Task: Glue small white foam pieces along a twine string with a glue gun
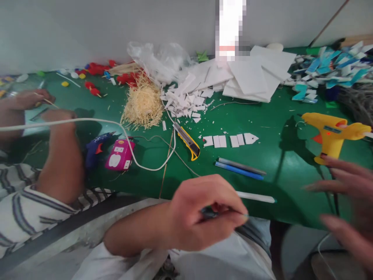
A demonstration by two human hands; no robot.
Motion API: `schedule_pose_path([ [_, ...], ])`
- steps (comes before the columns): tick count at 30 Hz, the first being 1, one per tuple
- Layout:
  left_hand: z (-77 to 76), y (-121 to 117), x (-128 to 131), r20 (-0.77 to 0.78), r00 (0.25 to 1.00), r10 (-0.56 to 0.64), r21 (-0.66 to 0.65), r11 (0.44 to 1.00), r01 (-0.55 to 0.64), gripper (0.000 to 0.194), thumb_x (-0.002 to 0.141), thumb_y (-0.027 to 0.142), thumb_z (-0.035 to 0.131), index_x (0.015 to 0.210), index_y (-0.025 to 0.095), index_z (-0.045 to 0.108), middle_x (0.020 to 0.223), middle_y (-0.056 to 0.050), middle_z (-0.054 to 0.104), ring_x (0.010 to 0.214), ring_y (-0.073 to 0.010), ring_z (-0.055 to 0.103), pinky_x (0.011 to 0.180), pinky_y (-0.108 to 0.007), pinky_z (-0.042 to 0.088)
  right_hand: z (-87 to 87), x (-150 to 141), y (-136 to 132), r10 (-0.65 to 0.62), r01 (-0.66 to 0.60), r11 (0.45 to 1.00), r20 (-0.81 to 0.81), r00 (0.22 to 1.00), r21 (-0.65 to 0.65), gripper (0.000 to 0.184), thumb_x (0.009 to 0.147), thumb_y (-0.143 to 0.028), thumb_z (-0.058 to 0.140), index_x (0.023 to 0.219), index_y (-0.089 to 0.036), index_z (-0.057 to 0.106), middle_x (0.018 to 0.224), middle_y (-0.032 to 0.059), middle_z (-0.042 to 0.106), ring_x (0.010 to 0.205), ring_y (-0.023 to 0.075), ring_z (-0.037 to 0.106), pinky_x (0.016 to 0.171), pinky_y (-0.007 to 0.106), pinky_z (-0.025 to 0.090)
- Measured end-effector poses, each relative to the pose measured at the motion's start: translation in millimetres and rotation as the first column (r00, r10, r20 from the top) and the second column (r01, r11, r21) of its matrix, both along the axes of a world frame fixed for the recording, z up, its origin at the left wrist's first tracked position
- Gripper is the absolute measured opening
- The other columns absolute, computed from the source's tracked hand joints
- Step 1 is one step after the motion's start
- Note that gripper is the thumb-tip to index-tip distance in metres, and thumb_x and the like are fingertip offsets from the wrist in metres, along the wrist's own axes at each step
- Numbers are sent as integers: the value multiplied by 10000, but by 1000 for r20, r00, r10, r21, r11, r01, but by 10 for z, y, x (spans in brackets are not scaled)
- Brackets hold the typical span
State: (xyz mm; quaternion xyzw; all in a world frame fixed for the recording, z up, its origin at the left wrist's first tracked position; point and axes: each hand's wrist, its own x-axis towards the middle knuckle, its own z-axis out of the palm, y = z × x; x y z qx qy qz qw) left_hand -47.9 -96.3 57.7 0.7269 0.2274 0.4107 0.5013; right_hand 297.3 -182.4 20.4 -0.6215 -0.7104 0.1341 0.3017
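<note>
Fingertips and thumb pressed together, my left hand (204, 212) is above the table's front edge; what it pinches, if anything, I cannot make out. At the right, my right hand (349, 202) has its fingers spread and is somewhat blurred. Just beyond those fingers is a yellow hot glue gun (332, 130) with a small red light. Small white foam pieces (220, 141), one of them pointed, lie in a row past my left hand. Beside them is a yellow utility knife (188, 140). Nearer are a blue pen (240, 171), a grey pen (241, 165) and a white pen (258, 197).
Foam sheets (250, 77), foam scraps (189, 103) and straw-like shreds (144, 105) lie along the back. At left, a co-worker's hands (58, 114) hold a thin stick near a blue glue gun (96, 147) and pink box (120, 155). A white cable (148, 168) crosses the green table.
</note>
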Motion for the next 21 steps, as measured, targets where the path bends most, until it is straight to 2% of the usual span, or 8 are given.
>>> schedule_pose_path([
  [3,-123,7,241,16,992,126,291,948,-126,94,1031,199,758,982,119,769,909,-69,774,790,-97,726,779,-168,618,186,-830,218,299,-337,941,-391,871,-31,737,947,-373,809,1622,-524,554,1327,50,828,1098,298,836,946,437,728],
  [6,-211,116,310,-26,961,275,458,858,-233,91,1054,215,730,1008,146,766,1019,-70,770,955,-121,750,927,-224,626,211,-1237,430,161,-280,958,-679,716,-68,482,965,-346,825,1420,-476,734,1181,3,874,926,212,859,817,324,735],
  [8,-238,237,278,-27,951,309,407,872,-271,69,1049,235,753,1020,172,757,1096,-67,747,1054,-113,741,995,-217,611,215,-1300,565,-16,-230,951,-777,629,-205,203,928,-451,873,1105,-356,841,956,14,869,754,184,827,725,302,726],
  [9,-249,302,259,-5,954,299,363,890,-277,68,1048,250,761,1043,183,750,1149,-75,746,1109,-123,735,1033,-238,607,223,-1298,637,-80,-224,939,-800,594,-260,215,893,-510,900,948,-312,835,856,15,846,653,165,787,660,290,710],
  [12,-281,469,259,67,989,132,-98,987,-125,295,1038,395,778,1251,216,682,1288,-103,762,1205,-178,742,993,-284,629,265,-1251,892,-137,-195,945,-856,499,-264,349,757,-573,989,780,-282,798,693,-15,774,543,130,710,564,252,654],
  [15,-288,581,331,34,994,-103,-544,833,105,372,968,482,803,1175,199,680,973,-27,744,836,-132,714,750,-252,599,290,-1196,1163,-175,-172,950,-898,403,-262,392,647,-546,1053,749,-284,780,666,-35,747,552,118,682,536,240,605],
  [17,-268,645,364,-54,992,-110,-557,828,62,277,957,450,776,1003,185,707,775,37,621,663,-82,556,614,-209,468,281,-1150,1306,-224,-146,945,-904,364,-293,418,585,-512,1074,736,-278,762,633,-47,711,498,101,602,479,242,535],
  [21,-207,782,317,-201,979,40,-345,932,-109,209,959,349,681,829,187,708,686,58,554,617,-71,434,596,-219,377,209,-1044,1447,-258,-96,947,-903,345,-307,410,566,-436,1048,744,-276,715,537,-85,565,424,74,417,453,265,425],
])
